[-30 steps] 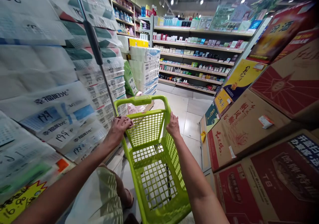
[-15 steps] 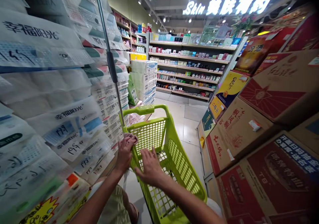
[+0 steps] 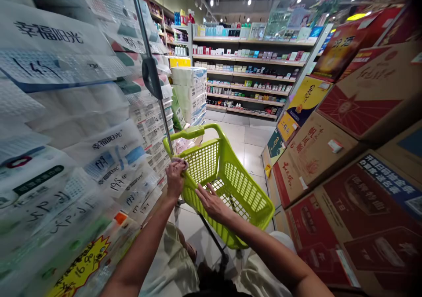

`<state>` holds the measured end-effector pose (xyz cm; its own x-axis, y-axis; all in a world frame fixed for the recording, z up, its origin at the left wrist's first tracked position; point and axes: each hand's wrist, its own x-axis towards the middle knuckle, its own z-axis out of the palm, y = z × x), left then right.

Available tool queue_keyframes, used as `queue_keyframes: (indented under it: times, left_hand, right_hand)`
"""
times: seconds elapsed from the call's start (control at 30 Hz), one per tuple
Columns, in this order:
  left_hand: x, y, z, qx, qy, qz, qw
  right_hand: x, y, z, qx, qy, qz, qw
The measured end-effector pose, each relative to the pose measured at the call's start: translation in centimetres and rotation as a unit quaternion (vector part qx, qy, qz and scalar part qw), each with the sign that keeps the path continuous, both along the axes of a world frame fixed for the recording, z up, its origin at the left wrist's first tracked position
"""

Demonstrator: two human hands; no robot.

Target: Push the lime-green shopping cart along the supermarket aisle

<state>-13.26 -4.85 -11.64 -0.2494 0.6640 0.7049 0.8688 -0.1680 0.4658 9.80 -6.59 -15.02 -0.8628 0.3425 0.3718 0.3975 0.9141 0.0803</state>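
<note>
A lime-green shopping cart basket (image 3: 245,180) with grid walls stands in front of me, its inside bare. My left hand (image 3: 175,180) is closed on a crumpled pinkish cloth (image 3: 181,162) at the basket's left corner, touching the rim. Along the near side rim lies my right hand (image 3: 213,202), fingers stretched out and holding nothing. A metal pole (image 3: 166,123) with a dark plastic clip (image 3: 152,78) rises beside the cart's handle (image 3: 194,132), just beyond my left hand.
Tall stacks of wrapped tissue packs (image 3: 112,147) crowd the left. Stacked liquor cartons (image 3: 316,156) line the right. Ahead, tiled floor (image 3: 235,130) leads to shelves of small boxed goods (image 3: 250,75). More paper packs (image 3: 189,94) stand beyond the cart.
The view has tipped down, and the cart is turned differently, showing its wheeled frame. My right hand has gone from above the basket to its near rim. My left hand keeps the cloth.
</note>
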Motion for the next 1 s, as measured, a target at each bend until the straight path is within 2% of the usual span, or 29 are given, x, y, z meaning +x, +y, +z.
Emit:
queue_keyframes:
  times: [0.17, 0.33, 0.47, 0.6, 0.77, 0.93, 1.0]
  left_hand:
    - [-1.9, 3.2, 1.5, 0.067, -0.134, 0.106, 0.983]
    - [-3.8, 3.8, 4.0, 0.062, -0.097, 0.134, 0.984]
    - [-2.5, 2.9, 5.3, 0.01, -0.019, 0.071, 0.997]
    - [-0.9, 1.9, 5.8, -0.033, 0.055, 0.016, 0.998]
    - [-1.5, 2.9, 7.8, -0.057, 0.046, 0.048, 0.996]
    - [-0.5, 4.5, 9.1, -0.081, 0.086, -0.075, 0.99]
    - [0.2, 4.7, 9.3, -0.086, 0.106, -0.077, 0.988]
  right_hand:
    - [3.8, 2.1, 0.8, -0.027, -0.026, 0.025, 0.999]
    - [7.8, 3.9, 0.9, -0.086, 0.025, 0.005, 0.996]
    - [8.0, 4.6, -0.1, -0.109, 0.098, -0.071, 0.987]
    - [6.8, 5.6, -1.4, -0.135, 0.176, -0.172, 0.96]
    - [7.8, 7.4, -2.2, -0.157, 0.233, -0.193, 0.94]
    - [8.6, 8.1, -2.3, -0.143, 0.237, -0.224, 0.935]
    - [7.7, 8.1, -1.8, -0.14, 0.213, -0.237, 0.938]
